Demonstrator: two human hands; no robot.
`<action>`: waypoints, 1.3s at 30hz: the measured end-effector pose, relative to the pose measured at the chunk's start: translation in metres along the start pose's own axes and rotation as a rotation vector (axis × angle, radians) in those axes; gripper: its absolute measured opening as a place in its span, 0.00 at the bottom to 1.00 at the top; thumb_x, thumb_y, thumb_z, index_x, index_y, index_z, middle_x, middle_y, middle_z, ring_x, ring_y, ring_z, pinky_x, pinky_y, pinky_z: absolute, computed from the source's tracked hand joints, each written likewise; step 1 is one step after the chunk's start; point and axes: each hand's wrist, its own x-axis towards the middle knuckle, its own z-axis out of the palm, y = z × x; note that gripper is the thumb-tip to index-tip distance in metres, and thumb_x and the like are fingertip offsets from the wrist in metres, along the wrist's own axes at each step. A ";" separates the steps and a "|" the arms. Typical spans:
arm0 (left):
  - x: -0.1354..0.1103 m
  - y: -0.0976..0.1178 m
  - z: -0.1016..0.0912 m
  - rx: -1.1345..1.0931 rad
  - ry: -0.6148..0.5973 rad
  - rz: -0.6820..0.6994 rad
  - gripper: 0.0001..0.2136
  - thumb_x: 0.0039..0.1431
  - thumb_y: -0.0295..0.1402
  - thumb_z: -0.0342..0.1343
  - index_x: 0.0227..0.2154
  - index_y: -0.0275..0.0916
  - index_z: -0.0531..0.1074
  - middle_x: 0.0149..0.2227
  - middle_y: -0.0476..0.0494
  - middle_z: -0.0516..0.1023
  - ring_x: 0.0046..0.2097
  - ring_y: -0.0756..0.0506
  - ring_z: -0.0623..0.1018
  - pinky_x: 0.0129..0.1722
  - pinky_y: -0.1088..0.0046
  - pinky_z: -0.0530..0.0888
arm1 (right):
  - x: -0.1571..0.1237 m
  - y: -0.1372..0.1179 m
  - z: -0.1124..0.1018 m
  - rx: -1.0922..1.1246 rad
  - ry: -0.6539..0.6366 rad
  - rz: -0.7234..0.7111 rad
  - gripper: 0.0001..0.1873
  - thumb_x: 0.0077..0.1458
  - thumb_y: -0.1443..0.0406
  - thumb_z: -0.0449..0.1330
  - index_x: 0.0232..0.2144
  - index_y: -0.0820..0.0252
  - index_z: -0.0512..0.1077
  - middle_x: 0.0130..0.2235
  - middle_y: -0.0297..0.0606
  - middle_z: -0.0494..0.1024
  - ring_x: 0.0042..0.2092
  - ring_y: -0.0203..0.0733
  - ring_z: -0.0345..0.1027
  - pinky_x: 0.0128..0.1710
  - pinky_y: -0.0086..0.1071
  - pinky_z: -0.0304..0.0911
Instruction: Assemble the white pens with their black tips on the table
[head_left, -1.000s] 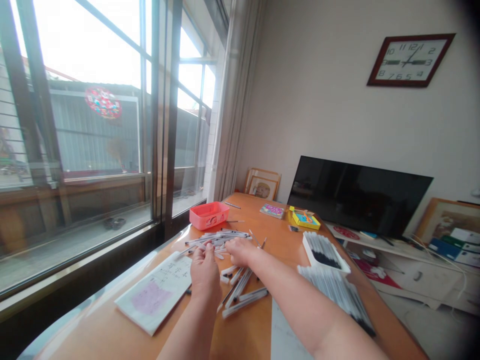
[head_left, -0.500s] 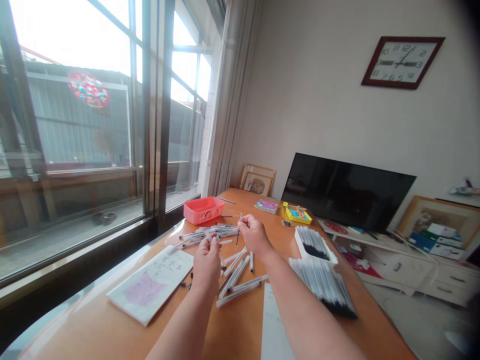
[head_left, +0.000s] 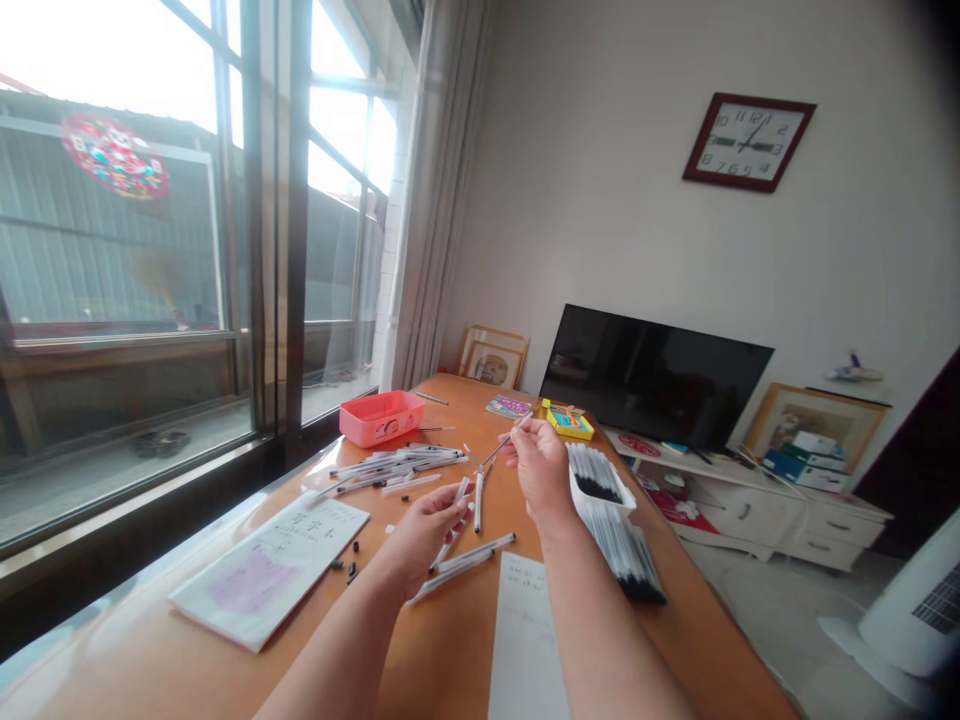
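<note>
Over the middle of the wooden table, my left hand [head_left: 426, 530] is closed on a whitish pen barrel [head_left: 463, 489], whose end sticks up past the fingertips. My right hand [head_left: 541, 468], higher and to the right, pinches a thin pen refill [head_left: 493, 455] that slants down to the left. The refill and the barrel are apart. Behind my left hand lies a loose heap of white pens [head_left: 405, 462] with dark ends. More pens [head_left: 469, 566] lie just below and right of it. Small black caps [head_left: 352, 570] are scattered to its left.
A pink plastic box [head_left: 381, 420] stands at the back left. A notebook [head_left: 274, 570] lies at left, a paper sheet [head_left: 521, 640] in front. At right are a white tray [head_left: 626, 500] of pens, a bundle of pens [head_left: 630, 560] and a yellow box [head_left: 570, 422].
My right hand has moved right and up with the refill, which now slants instead of hanging down. My left hand has shifted slightly lower. The view has turned to the right.
</note>
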 end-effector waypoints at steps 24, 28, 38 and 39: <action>0.001 0.000 0.007 0.022 0.032 0.134 0.17 0.47 0.38 0.67 0.40 0.36 0.82 0.33 0.43 0.78 0.33 0.48 0.70 0.35 0.72 0.65 | -0.012 0.016 0.011 -0.226 -0.297 0.024 0.21 0.53 0.60 0.60 0.49 0.58 0.67 0.27 0.31 0.78 0.29 0.41 0.75 0.30 0.31 0.68; 0.003 0.000 0.004 0.059 0.050 0.141 0.17 0.48 0.41 0.66 0.39 0.36 0.81 0.30 0.45 0.77 0.30 0.50 0.68 0.33 0.72 0.64 | -0.011 0.026 0.012 -0.318 -0.373 0.014 0.16 0.53 0.60 0.58 0.44 0.59 0.73 0.30 0.34 0.80 0.32 0.41 0.75 0.30 0.30 0.68; 0.001 0.010 -0.005 0.143 0.193 0.167 0.21 0.50 0.44 0.63 0.44 0.36 0.78 0.32 0.47 0.76 0.29 0.51 0.68 0.32 0.74 0.65 | -0.008 0.034 0.011 -0.393 -0.359 0.036 0.16 0.54 0.63 0.55 0.42 0.58 0.77 0.34 0.36 0.82 0.33 0.40 0.73 0.35 0.31 0.67; 0.002 0.010 -0.008 0.155 0.241 0.176 0.21 0.51 0.44 0.63 0.45 0.37 0.78 0.32 0.46 0.76 0.29 0.50 0.68 0.32 0.73 0.65 | -0.007 0.035 0.011 -0.410 -0.356 0.038 0.15 0.54 0.63 0.54 0.40 0.58 0.77 0.33 0.35 0.82 0.32 0.39 0.73 0.34 0.31 0.67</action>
